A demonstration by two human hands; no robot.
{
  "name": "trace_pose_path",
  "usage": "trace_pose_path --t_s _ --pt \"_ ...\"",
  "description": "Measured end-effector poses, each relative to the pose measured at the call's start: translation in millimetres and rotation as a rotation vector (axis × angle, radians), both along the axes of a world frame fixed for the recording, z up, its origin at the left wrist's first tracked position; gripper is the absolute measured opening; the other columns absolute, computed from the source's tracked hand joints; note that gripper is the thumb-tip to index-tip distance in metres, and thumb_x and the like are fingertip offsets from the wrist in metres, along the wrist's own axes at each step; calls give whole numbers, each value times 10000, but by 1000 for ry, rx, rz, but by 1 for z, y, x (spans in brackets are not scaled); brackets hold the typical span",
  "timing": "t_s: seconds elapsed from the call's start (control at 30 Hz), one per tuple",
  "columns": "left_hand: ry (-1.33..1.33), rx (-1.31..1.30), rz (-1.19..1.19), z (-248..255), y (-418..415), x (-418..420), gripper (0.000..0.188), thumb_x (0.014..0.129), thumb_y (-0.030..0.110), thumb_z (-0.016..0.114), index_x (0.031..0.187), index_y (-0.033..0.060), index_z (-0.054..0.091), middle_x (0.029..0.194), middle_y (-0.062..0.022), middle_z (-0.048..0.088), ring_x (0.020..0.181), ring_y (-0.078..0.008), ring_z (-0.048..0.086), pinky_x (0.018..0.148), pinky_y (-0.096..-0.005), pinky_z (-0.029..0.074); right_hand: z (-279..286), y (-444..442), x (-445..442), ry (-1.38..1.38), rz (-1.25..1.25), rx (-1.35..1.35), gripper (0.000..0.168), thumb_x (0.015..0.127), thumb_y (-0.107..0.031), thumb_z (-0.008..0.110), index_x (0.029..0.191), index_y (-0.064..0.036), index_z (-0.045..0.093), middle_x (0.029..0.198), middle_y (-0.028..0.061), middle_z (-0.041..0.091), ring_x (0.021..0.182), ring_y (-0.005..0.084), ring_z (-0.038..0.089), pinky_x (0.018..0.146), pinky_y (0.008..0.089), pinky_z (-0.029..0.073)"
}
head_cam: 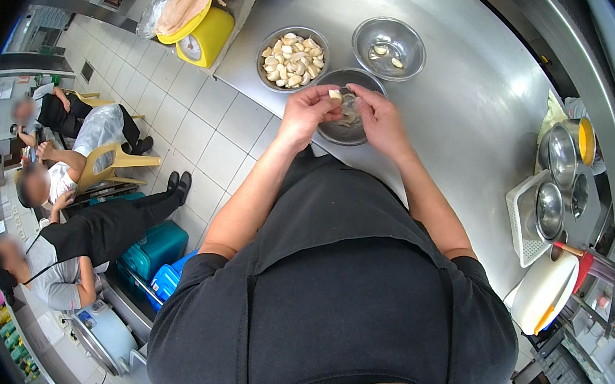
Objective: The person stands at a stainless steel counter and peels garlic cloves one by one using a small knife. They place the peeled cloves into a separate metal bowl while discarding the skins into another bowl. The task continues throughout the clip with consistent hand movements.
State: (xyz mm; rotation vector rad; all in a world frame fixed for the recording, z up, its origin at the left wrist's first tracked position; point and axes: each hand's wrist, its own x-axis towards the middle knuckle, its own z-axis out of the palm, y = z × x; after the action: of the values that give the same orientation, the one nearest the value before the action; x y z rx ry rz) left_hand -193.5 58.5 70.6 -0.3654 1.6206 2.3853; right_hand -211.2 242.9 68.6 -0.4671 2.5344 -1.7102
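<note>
My left hand (309,112) pinches a pale garlic clove (335,96) between thumb and fingers, above a dark-looking metal bowl (341,135) with scraps of skin in it. Close on the other side of the clove is my right hand (378,119). Its thumb and fingertips are bent together, and whether something thin is between them is too small to tell. A steel bowl (260,68) heaped with unpeeled garlic cloves (293,61) stands beyond my left hand. Farther off to the right, another steel bowl (414,46) holds a few pale cloves (397,63).
The bowls stand on a stainless steel table (460,129). A yellow dial scale (211,36) sits at its left corner. A white plastic basket (520,214) and metal bowls (561,157) lie along the right. Several people are at left, near a yellow chair (114,163).
</note>
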Motion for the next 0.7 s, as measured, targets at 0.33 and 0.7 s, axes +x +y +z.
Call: trace_pose_path --t_s 0.33,0.7 --pt "22 23 22 -3 -7 1 259 897 41 687 1137 -31 621 956 -115 698 791 -192 687 745 -317 585 34 3 6 -331 183 128 415 961 -170 554 1377 -180 541 1148 156 677 896 300 674 803 364 518" --pt "46 -84 13 7 -3 1 207 886 22 692 1076 -29 626 934 -112 703 795 -183 689 723 -304 584 23 2 5 -87 155 97 347 956 -155 566 1300 -163 620 980 159 679 829 290 650 742 370 507"
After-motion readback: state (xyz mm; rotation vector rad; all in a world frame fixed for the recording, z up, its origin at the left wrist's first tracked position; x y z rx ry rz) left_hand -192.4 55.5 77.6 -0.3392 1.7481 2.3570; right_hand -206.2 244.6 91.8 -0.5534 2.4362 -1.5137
